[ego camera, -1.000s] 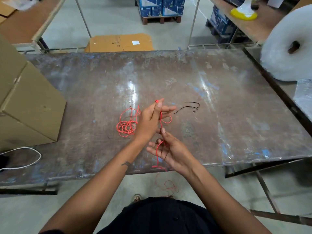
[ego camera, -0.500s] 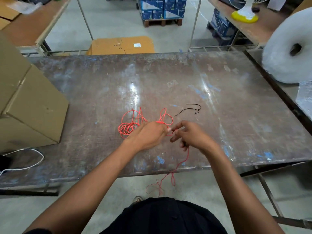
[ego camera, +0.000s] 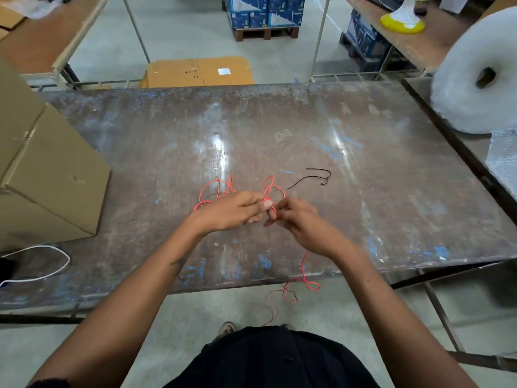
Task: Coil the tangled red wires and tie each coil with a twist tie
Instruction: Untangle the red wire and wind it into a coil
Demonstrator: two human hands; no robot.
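Red wire, thin and partly tangled: lying on the worn metal table, one small loop now standing up just beyond the fingers, where a second ago a strand was being stretched between raised hands. Left hand: having dropped to the tabletop, it is pinching the wire between thumb and curled fingers. Right hand: having turned palm-down, it is meeting the left, fingers curled and pinching the same strand. Loose tangle: sitting just beyond the left hand, partly hidden by it. Free tail: trailing from under the right hand over the near table edge, hanging lower than half a second ago. Black twist tie: lying unused, near the loop, unmoved. Judgement: coiling is only beginning; no coil is tied yet.
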